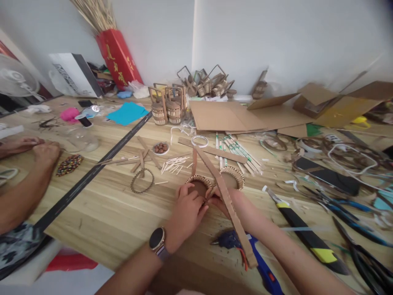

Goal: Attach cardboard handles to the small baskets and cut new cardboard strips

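Observation:
My left hand [186, 211], with a watch on its wrist, is closed around a small round cardboard basket [199, 182] with a ribbed rim, pressing it on the wooden table [107, 213]. My right hand [225, 200] pinches a long corrugated cardboard strip [221, 180] at the basket's right side; the strip runs from the table's middle down over my right forearm. A second round ribbed basket [235, 174] stands just right of the first, behind the strip.
A blue glue gun [264, 272] lies under my right arm. A yellow-black utility knife [307, 233], pliers [346, 205] and a phone [328, 176] lie right. Finished baskets [167, 108], flat cardboard [224, 114], sticks [175, 164] are behind. Another person's hands [30, 149] work at left.

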A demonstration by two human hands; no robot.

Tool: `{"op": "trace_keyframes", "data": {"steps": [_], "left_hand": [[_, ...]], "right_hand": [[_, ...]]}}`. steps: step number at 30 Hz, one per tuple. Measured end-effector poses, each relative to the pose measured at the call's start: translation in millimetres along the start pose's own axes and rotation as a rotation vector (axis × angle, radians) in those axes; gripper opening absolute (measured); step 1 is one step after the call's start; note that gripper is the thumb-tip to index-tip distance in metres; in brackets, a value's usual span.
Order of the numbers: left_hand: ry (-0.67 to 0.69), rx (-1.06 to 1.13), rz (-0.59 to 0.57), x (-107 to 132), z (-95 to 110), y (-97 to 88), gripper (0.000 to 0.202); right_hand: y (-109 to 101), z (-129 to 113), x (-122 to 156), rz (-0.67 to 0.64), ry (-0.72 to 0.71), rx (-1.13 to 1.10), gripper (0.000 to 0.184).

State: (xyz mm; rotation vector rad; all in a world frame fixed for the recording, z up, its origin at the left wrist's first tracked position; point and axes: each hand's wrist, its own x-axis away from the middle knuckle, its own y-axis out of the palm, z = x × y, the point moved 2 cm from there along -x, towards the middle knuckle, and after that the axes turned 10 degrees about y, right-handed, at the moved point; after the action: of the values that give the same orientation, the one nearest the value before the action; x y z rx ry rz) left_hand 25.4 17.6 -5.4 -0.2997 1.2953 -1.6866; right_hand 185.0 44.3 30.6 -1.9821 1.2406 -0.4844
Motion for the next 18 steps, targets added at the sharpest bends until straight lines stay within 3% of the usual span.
{"op": "trace_keyframes", "data": {"steps": [12, 18], "left_hand": [[0.209, -0.025, -0.087, -3, -43, -22.2, 0.01], [0.209, -0.058, -0.114, -6, -42, -21.8, 0.009]], "right_hand": [[-14, -8, 10, 0.039, 0.106, 0.044, 0.008], [-6, -16, 5, 0.052, 0.125, 0.041, 0.025]]}}
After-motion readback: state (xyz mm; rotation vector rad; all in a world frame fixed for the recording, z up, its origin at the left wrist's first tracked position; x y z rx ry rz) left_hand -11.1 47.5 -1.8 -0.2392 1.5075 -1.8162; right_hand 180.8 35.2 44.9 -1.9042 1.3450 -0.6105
